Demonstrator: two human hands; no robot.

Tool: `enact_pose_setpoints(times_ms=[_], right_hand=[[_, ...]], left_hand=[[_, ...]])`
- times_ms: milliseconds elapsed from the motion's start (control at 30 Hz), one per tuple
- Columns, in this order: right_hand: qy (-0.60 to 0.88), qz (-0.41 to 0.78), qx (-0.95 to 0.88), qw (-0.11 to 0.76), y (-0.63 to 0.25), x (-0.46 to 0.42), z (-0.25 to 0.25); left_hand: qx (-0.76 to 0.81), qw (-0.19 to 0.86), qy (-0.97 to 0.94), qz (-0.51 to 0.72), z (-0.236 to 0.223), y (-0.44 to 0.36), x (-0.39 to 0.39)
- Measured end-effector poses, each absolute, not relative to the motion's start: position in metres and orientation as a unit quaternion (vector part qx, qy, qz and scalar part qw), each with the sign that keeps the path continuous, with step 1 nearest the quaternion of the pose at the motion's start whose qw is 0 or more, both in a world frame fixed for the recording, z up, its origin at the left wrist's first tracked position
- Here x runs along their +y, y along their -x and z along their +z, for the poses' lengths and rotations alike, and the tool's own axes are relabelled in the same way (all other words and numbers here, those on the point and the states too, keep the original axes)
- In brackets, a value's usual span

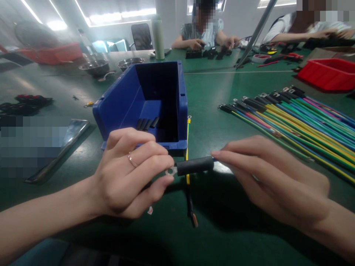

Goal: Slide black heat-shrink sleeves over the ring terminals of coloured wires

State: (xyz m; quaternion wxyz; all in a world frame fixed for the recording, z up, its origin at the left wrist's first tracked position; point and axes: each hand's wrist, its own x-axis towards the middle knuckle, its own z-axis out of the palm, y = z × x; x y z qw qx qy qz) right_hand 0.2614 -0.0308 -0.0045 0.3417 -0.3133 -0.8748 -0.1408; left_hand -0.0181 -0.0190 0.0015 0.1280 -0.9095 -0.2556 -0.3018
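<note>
My left hand (133, 177) is closed, its thumb and forefinger around a silver ring terminal (172, 171). From the terminal a black sleeve, like heat-shrink tube (195, 166), runs level to the right. At the sleeve's other end my right hand (274, 181) pinches a blue wire (215, 159), of which only a short bit shows. Under the sleeve lies a yellow-green wire (188, 179) with a ring terminal at its far end and bare copper at the near one. Just beyond my left hand stands a blue bin (116, 105) with several short black tubes (148, 124) inside.
Several coloured cables (294, 127) with black sleeves and ring terminals lie in a row at right. Behind them is a red tray (327, 75). Metal bowls (94, 68) and a green bottle (158, 38) stand at the back. Two people work across the green table (210, 90).
</note>
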Motion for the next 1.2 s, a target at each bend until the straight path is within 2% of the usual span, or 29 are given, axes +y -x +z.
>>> enact_pose_setpoints(times_ms=[167,367,567,1200], right_hand=[[0.298,-0.119,-0.882,0.345,-0.265,-0.031,-0.008],[0.272,-0.104,-0.906,0.308,-0.270,-0.033,-0.008],[0.265,-0.084,-0.897,0.344,-0.265,-0.025,-0.007],[0.301,-0.063,-0.893,0.329,-0.259,-0.023,-0.003]], left_hand=[[-0.253,0.134,0.910,-0.301,0.003,0.020,-0.020],[-0.235,0.153,0.910,-0.305,0.004,0.022,-0.022],[-0.235,0.156,0.907,-0.314,0.003,0.019,-0.020],[-0.249,0.109,0.912,-0.308,-0.002,0.015,-0.019]])
